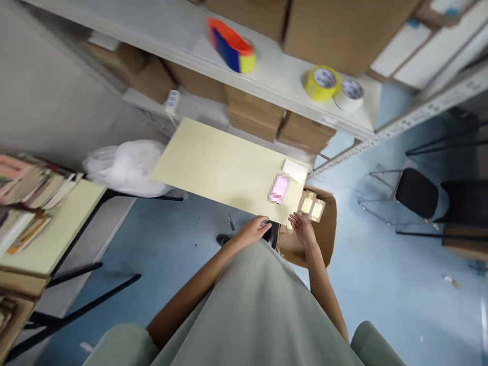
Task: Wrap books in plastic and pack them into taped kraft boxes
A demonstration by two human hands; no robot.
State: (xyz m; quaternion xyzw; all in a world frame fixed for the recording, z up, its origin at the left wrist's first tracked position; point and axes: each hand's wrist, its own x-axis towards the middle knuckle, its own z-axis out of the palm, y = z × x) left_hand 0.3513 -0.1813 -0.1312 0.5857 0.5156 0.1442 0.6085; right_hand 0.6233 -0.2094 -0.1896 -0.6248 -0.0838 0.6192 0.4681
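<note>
My left hand (254, 230) hovers at the near edge of the pale yellow table (213, 162), its fingers curled loosely with nothing visible in them. My right hand (302, 226) is at the table's near right corner, fingers bent, just beside small yellowish packets (311, 205) in an open cardboard box (324, 236) on the floor. A pink blurred item (279, 188) and a white card (294, 170) lie on the table ahead of both hands.
A shelf (267, 66) behind the table carries a tape dispenser (231, 46), a yellow tape roll (322, 82), a white roll (349, 93) and cardboard boxes. A white plastic bag (125, 165) sits left. Books (26, 188) pile on a second table. Black chairs (415, 193) stand right.
</note>
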